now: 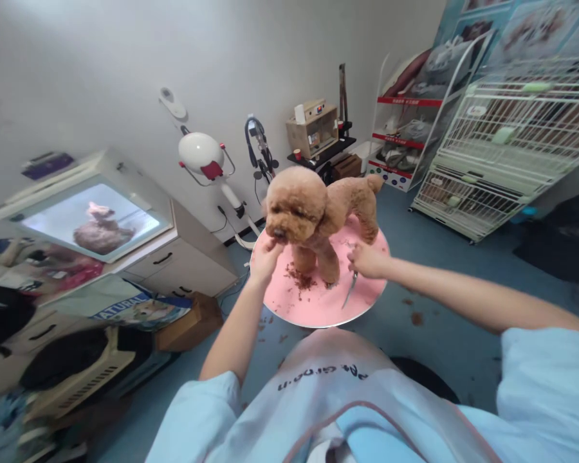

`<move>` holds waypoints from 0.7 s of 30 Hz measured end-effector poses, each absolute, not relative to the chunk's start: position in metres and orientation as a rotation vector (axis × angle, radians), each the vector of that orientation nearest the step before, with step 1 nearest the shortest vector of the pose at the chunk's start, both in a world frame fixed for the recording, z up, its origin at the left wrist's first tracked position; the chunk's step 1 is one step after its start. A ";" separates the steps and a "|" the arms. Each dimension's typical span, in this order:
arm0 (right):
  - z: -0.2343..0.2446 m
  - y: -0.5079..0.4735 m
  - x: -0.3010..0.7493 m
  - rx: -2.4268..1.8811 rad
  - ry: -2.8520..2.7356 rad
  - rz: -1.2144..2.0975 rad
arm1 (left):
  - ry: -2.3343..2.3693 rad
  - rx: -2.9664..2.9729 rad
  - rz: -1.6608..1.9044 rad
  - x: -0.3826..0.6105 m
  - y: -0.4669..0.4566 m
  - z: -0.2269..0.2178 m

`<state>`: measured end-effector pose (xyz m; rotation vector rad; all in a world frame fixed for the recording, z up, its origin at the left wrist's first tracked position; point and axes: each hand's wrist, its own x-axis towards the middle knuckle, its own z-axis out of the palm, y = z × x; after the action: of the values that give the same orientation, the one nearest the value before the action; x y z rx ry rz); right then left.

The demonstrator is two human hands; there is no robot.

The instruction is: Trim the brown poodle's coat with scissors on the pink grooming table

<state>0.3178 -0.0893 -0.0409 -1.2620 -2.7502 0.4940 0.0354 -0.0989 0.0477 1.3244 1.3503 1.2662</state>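
Observation:
A curly brown poodle-like dog (pixel 296 202) stands on a round pink table (pixel 318 312), its head toward the left and its rump toward the back right. My left hand (pixel 267 260) is at the dog's muzzle, fingers closed around the underside of its chin. In my right hand (pixel 369 260) is a pair of scissors (pixel 350 290), held beside the dog's front legs with the curved blades pointing down toward the tabletop. Whether the blades are parted I cannot tell. Clipped brown fur (pixel 300 278) lies in a heap by the front paws.
A white dryer on a stand (pixel 202 154) rises behind the table at the left. Wire cages (pixel 516 135) and a wheeled rack (pixel 400 138) stand at the right. Far left, a lit box holding a cat-like animal (pixel 101 228) sits on a cabinet. Fur tufts (pixel 416 318) dot the blue floor.

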 end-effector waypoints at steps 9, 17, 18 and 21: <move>-0.150 -0.148 0.278 -1.563 -2.201 1.091 | 1.370 1.274 1.573 0.081 -0.104 0.071; -0.126 -0.155 0.184 -1.369 -1.507 1.293 | 1.810 2.087 1.366 0.084 -0.074 0.128; -0.122 -0.155 0.169 -1.336 -1.426 1.338 | 1.855 2.157 1.303 0.084 -0.074 0.133; -0.103 -0.155 0.125 -1.201 -1.158 1.474 | 1.926 2.365 1.068 0.086 -0.074 0.150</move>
<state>0.1254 -0.1547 -0.1033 -1.2015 -1.1583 1.4742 0.0861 -0.0741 0.1498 2.3651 1.9260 1.0679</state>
